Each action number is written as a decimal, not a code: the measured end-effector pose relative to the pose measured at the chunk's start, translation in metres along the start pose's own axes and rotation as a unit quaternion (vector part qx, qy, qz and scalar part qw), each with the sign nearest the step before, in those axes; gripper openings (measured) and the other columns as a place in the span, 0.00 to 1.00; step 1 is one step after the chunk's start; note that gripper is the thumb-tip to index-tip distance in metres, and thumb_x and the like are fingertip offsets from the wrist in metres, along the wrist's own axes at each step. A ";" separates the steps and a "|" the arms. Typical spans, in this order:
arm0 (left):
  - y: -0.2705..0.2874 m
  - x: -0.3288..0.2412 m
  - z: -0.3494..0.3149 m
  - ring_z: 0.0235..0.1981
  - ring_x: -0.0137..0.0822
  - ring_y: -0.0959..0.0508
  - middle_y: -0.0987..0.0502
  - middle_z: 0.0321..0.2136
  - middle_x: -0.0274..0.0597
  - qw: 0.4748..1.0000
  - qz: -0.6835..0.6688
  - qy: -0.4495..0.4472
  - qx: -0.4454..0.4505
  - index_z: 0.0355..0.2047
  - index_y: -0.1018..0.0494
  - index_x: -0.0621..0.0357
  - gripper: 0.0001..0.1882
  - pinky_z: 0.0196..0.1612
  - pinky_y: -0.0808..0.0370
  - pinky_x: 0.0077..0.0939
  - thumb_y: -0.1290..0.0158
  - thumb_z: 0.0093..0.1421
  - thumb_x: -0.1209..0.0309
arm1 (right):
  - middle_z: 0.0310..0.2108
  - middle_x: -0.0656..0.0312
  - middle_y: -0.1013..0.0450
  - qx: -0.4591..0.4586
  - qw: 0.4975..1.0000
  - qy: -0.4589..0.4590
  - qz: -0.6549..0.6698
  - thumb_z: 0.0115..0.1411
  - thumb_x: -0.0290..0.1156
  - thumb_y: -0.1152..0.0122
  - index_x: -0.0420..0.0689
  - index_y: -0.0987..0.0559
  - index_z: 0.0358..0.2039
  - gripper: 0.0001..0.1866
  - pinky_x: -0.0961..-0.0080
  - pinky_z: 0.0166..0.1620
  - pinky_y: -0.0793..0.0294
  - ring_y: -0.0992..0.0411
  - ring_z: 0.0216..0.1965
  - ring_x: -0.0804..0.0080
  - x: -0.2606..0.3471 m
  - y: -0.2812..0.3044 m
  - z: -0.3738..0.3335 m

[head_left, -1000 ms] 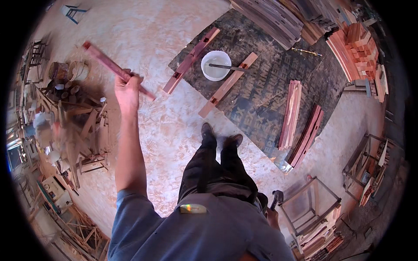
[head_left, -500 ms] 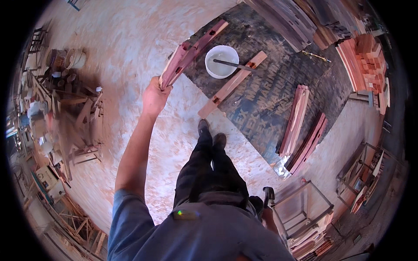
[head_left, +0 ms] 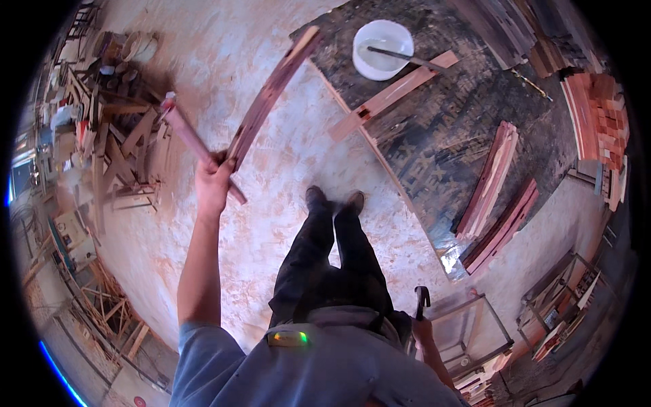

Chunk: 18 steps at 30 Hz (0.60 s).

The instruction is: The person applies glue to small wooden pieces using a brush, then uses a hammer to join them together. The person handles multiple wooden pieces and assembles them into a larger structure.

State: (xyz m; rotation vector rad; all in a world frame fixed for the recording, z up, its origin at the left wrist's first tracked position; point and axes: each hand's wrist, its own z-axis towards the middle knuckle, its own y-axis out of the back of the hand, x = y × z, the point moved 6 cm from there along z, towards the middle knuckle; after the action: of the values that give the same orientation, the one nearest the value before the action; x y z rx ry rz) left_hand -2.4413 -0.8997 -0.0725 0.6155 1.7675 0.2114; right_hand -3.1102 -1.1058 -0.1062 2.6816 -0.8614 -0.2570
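Out to the left, my left hand is closed around a long reddish-brown wooden slat that points up and away. A shorter pinkish wooden piece, somewhat blurred, crosses it in the same grip. Down by my right hip, my right hand is closed on a hammer; its dark head sticks up and my body hides part of the handle. Ahead of me, a white bucket stands with a dark stick across it. Beside the bucket lies a slotted wooden board, overhanging the dark sheet.
Several slats lie on the dark sheet at right. Stacked boards stand farther right. A metal frame is near my right side. Wood scraps are piled at left.
My left hand has swung left and nearer with the wooden pieces, which have spread apart into a crossed shape. The hammer remains by my right hip. The view has shifted.
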 end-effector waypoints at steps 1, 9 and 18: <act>0.019 0.020 -0.010 0.33 0.26 0.27 0.24 0.32 0.38 1.000 -0.003 0.006 -0.010 0.38 0.29 0.66 0.11 0.38 0.29 0.21 0.43 0.57 0.73 | 0.10 0.69 0.39 -0.021 0.999 -0.001 -0.035 0.58 0.37 0.39 0.47 0.31 0.21 0.14 0.73 0.13 0.38 0.40 0.09 0.76 0.010 -0.006 -0.014; 0.102 0.190 -0.070 0.32 0.23 0.28 0.25 0.30 0.34 0.997 -0.039 0.055 -0.037 0.37 0.28 0.65 0.07 0.38 0.30 0.19 0.46 0.59 0.77 | 0.12 0.65 0.36 0.002 0.993 0.021 -0.115 0.55 0.37 0.36 0.43 0.30 0.24 0.14 0.73 0.13 0.34 0.36 0.10 0.75 -0.013 -0.048 0.048; 0.043 0.408 -0.033 0.26 0.24 0.29 0.27 0.23 0.33 0.978 0.186 0.095 -0.009 0.33 0.29 0.59 0.07 0.32 0.30 0.21 0.43 0.57 0.71 | 0.13 0.59 0.32 -0.006 0.930 0.163 -0.328 0.55 0.45 0.37 0.39 0.26 0.24 0.19 0.69 0.21 0.30 0.30 0.13 0.68 0.149 -0.182 0.169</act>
State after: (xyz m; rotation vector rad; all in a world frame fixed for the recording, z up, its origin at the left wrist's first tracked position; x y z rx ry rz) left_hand -2.5281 -0.6504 -0.3889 0.9375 1.8179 0.5601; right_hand -2.9375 -1.0934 -0.3382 2.7943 0.1528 0.0460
